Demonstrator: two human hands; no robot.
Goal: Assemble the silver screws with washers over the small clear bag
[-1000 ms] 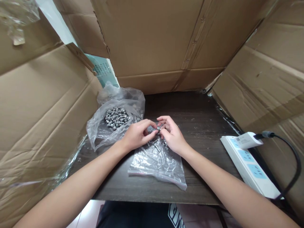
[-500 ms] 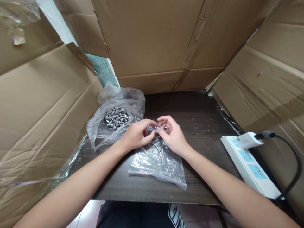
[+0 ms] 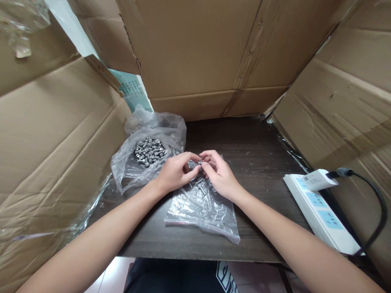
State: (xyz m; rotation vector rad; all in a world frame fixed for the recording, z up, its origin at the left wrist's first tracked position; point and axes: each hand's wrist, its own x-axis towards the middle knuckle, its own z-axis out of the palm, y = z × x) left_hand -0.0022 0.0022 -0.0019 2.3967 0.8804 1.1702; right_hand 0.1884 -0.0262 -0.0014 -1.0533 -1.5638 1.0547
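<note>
My left hand (image 3: 177,170) and my right hand (image 3: 220,174) meet over a clear zip bag (image 3: 203,213) that lies flat on the dark table. Pinched between the fingertips of both is a small metal bolt (image 3: 199,162), mostly covered by the fingers; whether a nut sits on it I cannot make out. Just below the fingers, several loose bolts (image 3: 201,188) rest on the zip bag. Left of my left hand, an opened plastic bag (image 3: 122,173) holds a heap of bolts (image 3: 150,151).
A white power strip (image 3: 328,221) with a plugged-in adapter (image 3: 317,180) and black cable (image 3: 381,199) lies at the right. Cardboard walls (image 3: 198,49) close in the dark table (image 3: 241,136) at the back and both sides. A greenish paper (image 3: 132,90) shows at the back left.
My right hand's fingers have drawn closer to the left fingertips and curled further around the bolt, covering more of it. The bags and loose bolts stay where they were.
</note>
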